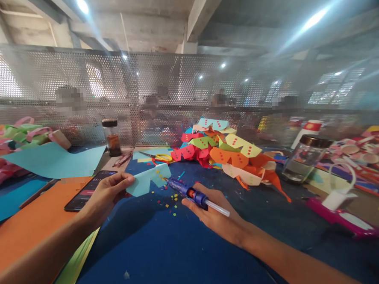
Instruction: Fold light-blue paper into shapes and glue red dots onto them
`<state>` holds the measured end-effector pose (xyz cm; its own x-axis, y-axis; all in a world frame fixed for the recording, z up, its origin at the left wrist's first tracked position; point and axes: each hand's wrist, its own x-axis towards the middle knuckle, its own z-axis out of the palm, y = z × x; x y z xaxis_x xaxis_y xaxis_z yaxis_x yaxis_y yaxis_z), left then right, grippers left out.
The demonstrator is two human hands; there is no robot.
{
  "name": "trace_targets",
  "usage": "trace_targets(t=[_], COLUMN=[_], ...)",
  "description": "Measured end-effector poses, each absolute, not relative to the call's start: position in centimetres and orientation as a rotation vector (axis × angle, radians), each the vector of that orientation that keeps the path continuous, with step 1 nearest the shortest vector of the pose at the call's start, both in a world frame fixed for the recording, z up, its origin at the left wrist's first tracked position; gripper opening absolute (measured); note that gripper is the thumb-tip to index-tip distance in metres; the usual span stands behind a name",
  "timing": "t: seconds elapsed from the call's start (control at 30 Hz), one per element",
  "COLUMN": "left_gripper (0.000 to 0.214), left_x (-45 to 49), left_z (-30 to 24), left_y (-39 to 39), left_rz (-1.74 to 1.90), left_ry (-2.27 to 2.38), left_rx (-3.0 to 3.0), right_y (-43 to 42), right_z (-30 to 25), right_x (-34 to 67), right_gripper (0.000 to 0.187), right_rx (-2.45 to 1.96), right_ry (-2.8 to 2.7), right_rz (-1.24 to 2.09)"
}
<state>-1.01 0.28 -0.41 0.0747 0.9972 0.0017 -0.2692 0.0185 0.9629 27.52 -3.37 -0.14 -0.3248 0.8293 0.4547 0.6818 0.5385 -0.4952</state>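
Between the thumb and fingers of my left hand (pixel 113 188) is a light blue paper cutout (pixel 143 182) with a notched lower edge and small yellow squares near its right end. My right hand (pixel 214 211) is wrapped round a blue hot glue gun (pixel 187 190), a clear glue stick poking out of its back. The gun's nozzle is at the right end of the cutout; whether it touches the paper I cannot tell. Small coloured paper squares (pixel 174 201) lie scattered on the blue table below. Yellow-handled scissors (pixel 161 158) lie just behind the cutout.
A pile of decorated paper cutouts (pixel 230 152) lies beyond the glue gun. Two lidded jars (pixel 112 138) (pixel 304 160) stand left and right. A phone (pixel 86 193) and coloured sheets (pixel 37 224) are at left, a magenta power strip (pixel 345 218) at right. Behind runs a perforated metal screen (pixel 166 83).
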Motion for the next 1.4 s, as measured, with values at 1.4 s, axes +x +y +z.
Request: trace_targets(t=[1.4], left_gripper=[0.028], left_x=[-1.02], left_z=[-0.64], left_y=[0.35], left_rz=[1.198], left_ry=[0.868], left_rx=[0.949], right_y=[-3.45], right_z=[-0.31], right_x=[27.98], right_gripper=[0.021], right_rx=[-1.206], right_ry=[-2.166], right_rz=[0.176])
